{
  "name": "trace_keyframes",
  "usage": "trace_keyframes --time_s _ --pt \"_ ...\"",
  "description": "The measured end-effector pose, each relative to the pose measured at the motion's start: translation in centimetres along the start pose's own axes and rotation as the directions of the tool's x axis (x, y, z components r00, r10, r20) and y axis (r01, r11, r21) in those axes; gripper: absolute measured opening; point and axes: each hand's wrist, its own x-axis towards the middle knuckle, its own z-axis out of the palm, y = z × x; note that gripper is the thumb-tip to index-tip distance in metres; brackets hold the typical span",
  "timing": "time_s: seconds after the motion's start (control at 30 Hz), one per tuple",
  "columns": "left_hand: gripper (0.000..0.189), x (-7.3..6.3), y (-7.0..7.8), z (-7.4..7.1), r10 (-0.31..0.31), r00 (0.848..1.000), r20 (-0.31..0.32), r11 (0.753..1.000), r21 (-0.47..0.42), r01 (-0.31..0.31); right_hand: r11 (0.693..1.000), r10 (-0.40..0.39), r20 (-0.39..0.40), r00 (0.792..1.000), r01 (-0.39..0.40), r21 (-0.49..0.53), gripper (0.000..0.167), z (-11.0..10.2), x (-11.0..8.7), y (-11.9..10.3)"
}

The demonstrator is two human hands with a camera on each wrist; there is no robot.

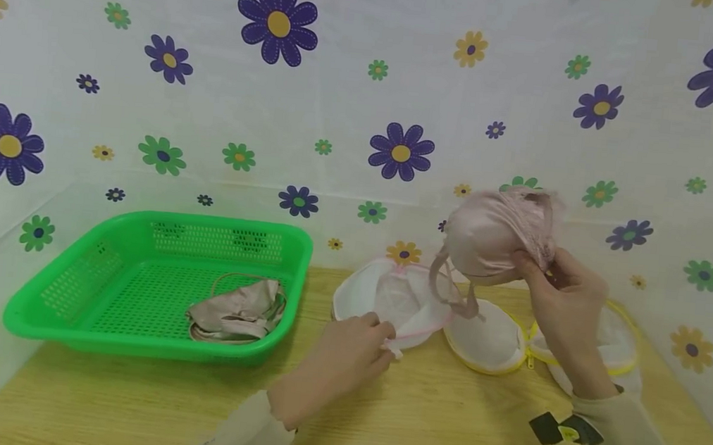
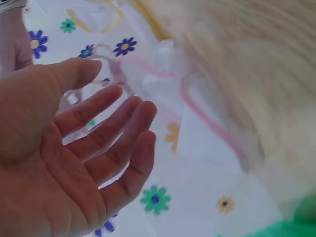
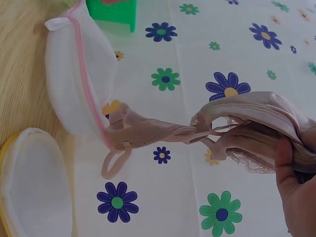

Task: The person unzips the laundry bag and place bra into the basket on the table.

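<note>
A pale pink bra [image 1: 485, 234] hangs from my right hand [image 1: 568, 305], pinched between thumb and fingers above the table. Its straps dangle over a white laundry bag [image 1: 355, 289] with pink trim, which lies with its mouth spread. In the right wrist view, the bra's band [image 3: 153, 133] reaches down to the bag's pink edge. My left hand [image 1: 348, 349] is at the near side of that bag. The left wrist view has the same hand [image 2: 74, 143] with its fingers loosely bent and nothing in the palm. Whether its fingertips touch the bag is hard to tell.
On the left stands a green perforated basket [image 1: 154, 350] with a satiny beige-pink garment [image 1: 237, 311] in it. A white bag [image 1: 486, 336] with a yellow zip lies unfolded at right, partly behind my right forearm. A flowered sheet [image 1: 342, 94] covers the wall behind the wooden table [image 1: 415, 425].
</note>
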Motion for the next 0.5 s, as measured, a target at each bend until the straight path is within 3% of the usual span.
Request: trace_keyframes --time_s 0.1,0.23,0.33,0.5 --pt "0.018 -1.4 -0.5 -1.1 0.045 0.996 -0.078 0.999 0.004 -0.045 0.997 -0.04 -0.011 0.999 0.04 0.06 0.022 -0.5 0.0 -0.2" --pt "0.019 -3.2 -2.2 -2.4 0.096 0.979 -0.178 0.995 0.046 -0.089 0.985 -0.061 -0.006 0.998 0.061 0.164 0.025 -1.0 -0.1 -0.5" --pt "0.022 -4.6 -3.7 -3.2 0.108 0.968 -0.227 0.991 0.099 -0.087 0.97 -0.074 -0.001 0.997 0.072 0.233 0.026 -1.1 -0.2 -0.8" --pt "0.026 -7.1 -5.8 -4.5 0.115 0.952 -0.283 0.986 0.15 -0.074 0.958 -0.099 -0.034 0.995 0.104 0.266 0.024 -1.3 -0.3 -1.4"
